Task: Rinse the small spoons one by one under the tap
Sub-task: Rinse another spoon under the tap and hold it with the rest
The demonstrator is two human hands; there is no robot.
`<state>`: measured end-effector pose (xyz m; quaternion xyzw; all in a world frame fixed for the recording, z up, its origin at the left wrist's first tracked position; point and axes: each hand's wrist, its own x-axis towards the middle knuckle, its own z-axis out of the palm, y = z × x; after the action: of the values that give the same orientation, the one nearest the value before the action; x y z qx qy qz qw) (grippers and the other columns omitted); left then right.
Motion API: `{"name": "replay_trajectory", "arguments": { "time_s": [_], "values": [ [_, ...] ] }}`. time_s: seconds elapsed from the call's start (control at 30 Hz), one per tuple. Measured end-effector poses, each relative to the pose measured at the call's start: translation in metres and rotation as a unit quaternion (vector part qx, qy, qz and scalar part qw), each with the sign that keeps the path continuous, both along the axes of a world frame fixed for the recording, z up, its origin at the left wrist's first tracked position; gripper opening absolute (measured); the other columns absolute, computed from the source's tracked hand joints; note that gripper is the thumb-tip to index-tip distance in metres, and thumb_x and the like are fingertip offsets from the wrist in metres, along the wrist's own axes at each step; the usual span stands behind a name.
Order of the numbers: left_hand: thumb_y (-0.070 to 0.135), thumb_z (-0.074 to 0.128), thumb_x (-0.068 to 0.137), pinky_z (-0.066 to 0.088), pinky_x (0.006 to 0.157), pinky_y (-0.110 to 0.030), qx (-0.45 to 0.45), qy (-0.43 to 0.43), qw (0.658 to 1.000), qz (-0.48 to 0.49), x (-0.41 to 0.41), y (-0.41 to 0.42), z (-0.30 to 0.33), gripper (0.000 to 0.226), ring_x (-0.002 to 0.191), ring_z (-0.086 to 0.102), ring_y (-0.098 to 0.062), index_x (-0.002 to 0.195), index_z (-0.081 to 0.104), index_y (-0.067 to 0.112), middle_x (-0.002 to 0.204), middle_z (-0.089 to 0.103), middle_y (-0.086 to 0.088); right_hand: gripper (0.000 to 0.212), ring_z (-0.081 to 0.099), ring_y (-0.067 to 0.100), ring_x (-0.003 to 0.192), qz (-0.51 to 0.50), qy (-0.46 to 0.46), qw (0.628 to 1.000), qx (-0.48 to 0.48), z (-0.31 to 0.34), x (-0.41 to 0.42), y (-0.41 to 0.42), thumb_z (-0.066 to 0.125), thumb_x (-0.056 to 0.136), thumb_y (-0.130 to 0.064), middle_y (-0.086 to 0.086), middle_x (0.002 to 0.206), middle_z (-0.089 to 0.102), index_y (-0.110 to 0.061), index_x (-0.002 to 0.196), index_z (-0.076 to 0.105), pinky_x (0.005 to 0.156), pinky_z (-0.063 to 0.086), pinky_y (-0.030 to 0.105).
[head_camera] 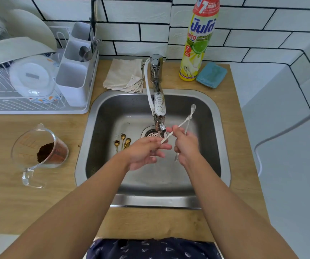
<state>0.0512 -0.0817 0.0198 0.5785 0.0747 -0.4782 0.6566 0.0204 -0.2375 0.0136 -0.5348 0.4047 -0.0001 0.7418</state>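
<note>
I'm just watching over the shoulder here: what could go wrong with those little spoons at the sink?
The right hand holds two thin silver spoons crossed over the open drain; one might slip and drop there. The gold spoons waiting in the sink lie beside that drain, among dark specks.

Three gold spoons point(122, 142) lie on the sink point(223, 131) floor near its left wall. Two white spoons point(186, 119) are held above it. One detergent bottle point(200, 40), one sponge point(211, 75), one cloth point(124, 75), one measuring jug point(38, 146) sit on the counter.
</note>
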Motion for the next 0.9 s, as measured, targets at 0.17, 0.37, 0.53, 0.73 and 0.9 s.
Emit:
{"name": "replay_trajectory", "arguments": {
  "time_s": [0.17, 0.37, 0.53, 0.73, 0.9],
  "values": [
    [0.057, 0.046, 0.099, 0.021, 0.038, -0.019, 0.106, 0.003, 0.993, -0.044, 0.011, 0.003, 0.006, 0.047, 0.048, 0.020, -0.007, 0.098, 0.069, 0.016, 0.061, 0.032, 0.008, 0.020, 0.041, 0.001, 0.038, 0.072, -0.050, 0.994, 0.061, -0.002, -0.004, 0.018, 0.059, 0.105, -0.021, -0.014, 0.052, 0.058, -0.020, 0.090, 0.072, 0.037, 0.025, 0.017],
    [0.030, 0.046, 0.106, 0.031, 0.048, -0.020, 0.167, -0.122, 0.975, -0.080, 0.002, 0.014, 0.002, 0.021, 0.054, 0.039, -0.007, 0.098, 0.063, 0.019, 0.076, 0.055, 0.002, 0.034, 0.033, 0.002, 0.033, 0.059, -0.050, 0.997, 0.023, 0.000, 0.001, 0.011, 0.067, 0.100, -0.020, -0.012, 0.054, 0.064, -0.028, 0.071, 0.083, 0.035, 0.025, 0.018],
    [0.034, 0.039, 0.107, 0.021, 0.041, -0.020, 0.142, -0.098, 0.984, -0.050, -0.010, 0.015, 0.007, 0.025, 0.047, 0.029, -0.006, 0.107, 0.059, 0.018, 0.066, 0.045, 0.005, 0.004, 0.028, 0.005, 0.041, 0.142, -0.029, 0.989, 0.016, -0.011, -0.012, 0.029, 0.081, 0.086, -0.020, -0.010, 0.056, 0.058, -0.022, 0.083, 0.080, 0.037, 0.022, 0.020],
    [0.033, 0.040, 0.107, 0.022, 0.041, -0.020, 0.155, -0.097, 0.981, -0.070, -0.020, 0.026, 0.005, 0.027, 0.047, 0.027, -0.006, 0.103, 0.059, 0.015, 0.058, 0.041, 0.010, 0.016, 0.023, 0.006, 0.040, 0.083, 0.000, 0.996, 0.017, -0.013, -0.009, 0.023, 0.085, 0.082, -0.017, -0.014, 0.051, 0.057, -0.010, 0.095, 0.078, 0.037, 0.022, 0.020],
    [0.036, 0.039, 0.106, 0.022, 0.039, -0.020, 0.183, -0.122, 0.972, -0.081, -0.019, 0.028, 0.006, 0.030, 0.044, 0.027, -0.005, 0.102, 0.060, 0.015, 0.060, 0.041, 0.008, 0.021, 0.034, 0.002, 0.040, 0.164, -0.013, 0.986, -0.017, -0.014, -0.016, 0.029, 0.086, 0.081, -0.020, -0.015, 0.051, 0.057, -0.019, 0.098, 0.072, 0.037, 0.027, 0.018]
  ]
}}
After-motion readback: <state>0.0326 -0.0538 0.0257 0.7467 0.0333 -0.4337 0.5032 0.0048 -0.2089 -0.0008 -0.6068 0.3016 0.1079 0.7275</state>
